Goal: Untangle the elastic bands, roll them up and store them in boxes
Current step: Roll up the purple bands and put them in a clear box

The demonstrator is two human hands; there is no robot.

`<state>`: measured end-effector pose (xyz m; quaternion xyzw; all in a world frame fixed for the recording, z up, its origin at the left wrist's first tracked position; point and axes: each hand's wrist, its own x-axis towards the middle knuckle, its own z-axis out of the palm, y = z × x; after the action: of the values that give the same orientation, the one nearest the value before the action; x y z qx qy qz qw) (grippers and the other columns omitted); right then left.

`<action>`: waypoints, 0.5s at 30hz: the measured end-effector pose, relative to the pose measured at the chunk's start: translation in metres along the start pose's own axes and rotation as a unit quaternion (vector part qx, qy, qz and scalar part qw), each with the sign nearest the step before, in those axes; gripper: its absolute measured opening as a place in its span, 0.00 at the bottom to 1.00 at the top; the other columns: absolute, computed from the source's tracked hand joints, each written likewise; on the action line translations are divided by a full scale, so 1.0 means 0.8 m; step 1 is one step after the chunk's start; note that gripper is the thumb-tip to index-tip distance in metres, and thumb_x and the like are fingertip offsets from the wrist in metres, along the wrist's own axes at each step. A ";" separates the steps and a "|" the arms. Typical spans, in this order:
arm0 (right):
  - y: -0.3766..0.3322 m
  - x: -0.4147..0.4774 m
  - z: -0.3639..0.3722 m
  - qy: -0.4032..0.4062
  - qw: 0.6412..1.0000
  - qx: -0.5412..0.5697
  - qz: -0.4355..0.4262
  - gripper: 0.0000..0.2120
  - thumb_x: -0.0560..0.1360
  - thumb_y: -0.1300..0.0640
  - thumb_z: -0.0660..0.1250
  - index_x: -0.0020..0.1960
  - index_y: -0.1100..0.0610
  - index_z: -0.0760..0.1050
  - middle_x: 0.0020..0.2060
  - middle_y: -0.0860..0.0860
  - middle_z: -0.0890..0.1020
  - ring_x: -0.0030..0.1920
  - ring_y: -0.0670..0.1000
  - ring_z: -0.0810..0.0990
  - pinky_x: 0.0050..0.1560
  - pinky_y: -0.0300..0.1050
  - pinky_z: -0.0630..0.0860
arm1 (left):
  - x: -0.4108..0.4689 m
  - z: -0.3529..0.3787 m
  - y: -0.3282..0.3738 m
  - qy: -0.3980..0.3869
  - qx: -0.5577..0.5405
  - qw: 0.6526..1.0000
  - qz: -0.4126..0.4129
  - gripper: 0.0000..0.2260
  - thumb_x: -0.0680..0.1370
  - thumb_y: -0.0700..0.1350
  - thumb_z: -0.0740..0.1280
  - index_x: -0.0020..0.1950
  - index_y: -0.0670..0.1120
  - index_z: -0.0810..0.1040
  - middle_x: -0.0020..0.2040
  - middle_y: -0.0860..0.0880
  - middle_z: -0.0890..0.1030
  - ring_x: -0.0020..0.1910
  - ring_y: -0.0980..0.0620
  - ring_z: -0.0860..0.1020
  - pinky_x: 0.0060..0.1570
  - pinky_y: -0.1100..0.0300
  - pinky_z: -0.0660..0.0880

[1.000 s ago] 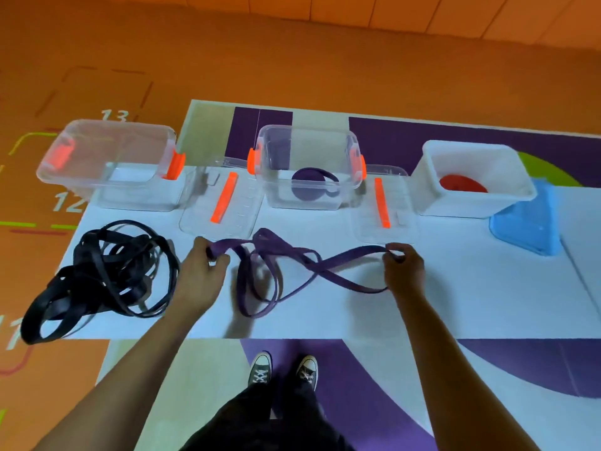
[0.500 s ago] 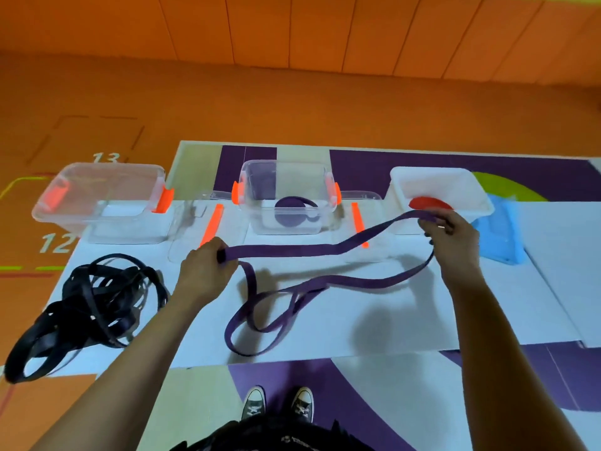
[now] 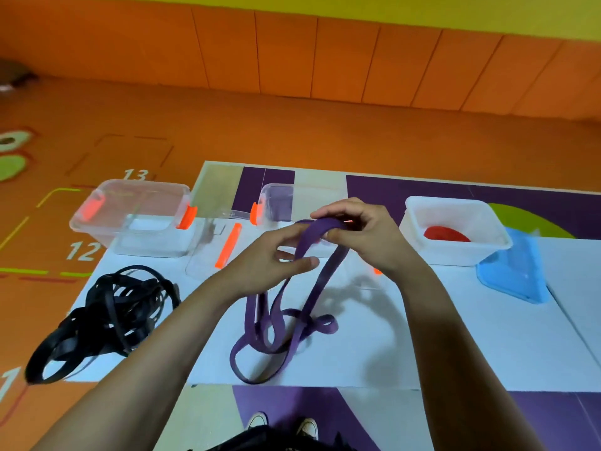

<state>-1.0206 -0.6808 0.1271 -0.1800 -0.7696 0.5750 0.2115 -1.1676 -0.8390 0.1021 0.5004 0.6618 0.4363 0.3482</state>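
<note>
1. Pinching the top fold of the purple band [image 3: 320,226] between curled forefinger and thumb, the right hand [image 3: 367,239] holds it raised.
2. Left hand [image 3: 266,265] at its 8 o'clock, fingers nearly straight and spread, touches the hanging strands.
3. Lower loops lie on the white mat [image 3: 422,336] at 6 o'clock of both hands.
4. Black bands [image 3: 107,314] sit tangled at 9 o'clock; the white box [image 3: 419,206] at 2 o'clock holds a red roll [image 3: 447,234].

Wall [image 3: 292,60], 12 o'clock: orange panels, yellow band [image 3: 390,11] along the top.
Floor [image 3: 292,135]: orange; white numerals [image 3: 136,174] 12 and 13 and green lines [image 3: 48,196] at 9 o'clock.
Mat [image 3: 455,193], centre to 3 o'clock: purple, cream and green shapes, with a white sheet [image 3: 422,336] over it.
</note>
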 end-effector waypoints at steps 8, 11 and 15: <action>-0.004 0.012 0.012 0.001 0.999 0.038 -0.003 0.18 0.74 0.70 0.73 0.59 0.53 0.85 0.50 0.50 0.81 0.54 0.46 0.82 0.60 0.42 0.78 | -0.016 -0.024 0.006 0.061 -0.094 0.994 -0.007 0.05 0.77 0.39 0.74 0.52 0.45 0.84 0.50 0.45 0.86 0.52 0.41 0.83 0.58 0.50 0.79; -0.001 0.017 0.026 0.001 0.997 0.078 0.001 0.19 0.74 0.72 0.72 0.60 0.56 0.81 0.49 0.49 0.83 0.51 0.47 0.82 0.56 0.43 0.79 | -0.014 -0.023 0.012 0.110 -0.087 0.990 0.027 0.05 0.75 0.40 0.76 0.49 0.47 0.85 0.63 0.52 0.81 0.63 0.55 0.79 0.59 0.57 0.77; 0.015 0.016 0.046 -0.007 0.980 0.196 0.037 0.17 0.72 0.69 0.65 0.60 0.59 0.74 0.52 0.50 0.83 0.55 0.55 0.81 0.59 0.52 0.76 | -0.008 -0.031 0.023 0.147 -0.117 0.980 0.066 0.04 0.75 0.42 0.75 0.48 0.49 0.84 0.68 0.53 0.79 0.68 0.56 0.76 0.65 0.51 0.75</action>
<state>-1.0506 -0.7007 0.1077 -0.1590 -0.6360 0.7236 0.2158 -1.1816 -0.8487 0.1282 0.4285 0.6158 0.6019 0.2737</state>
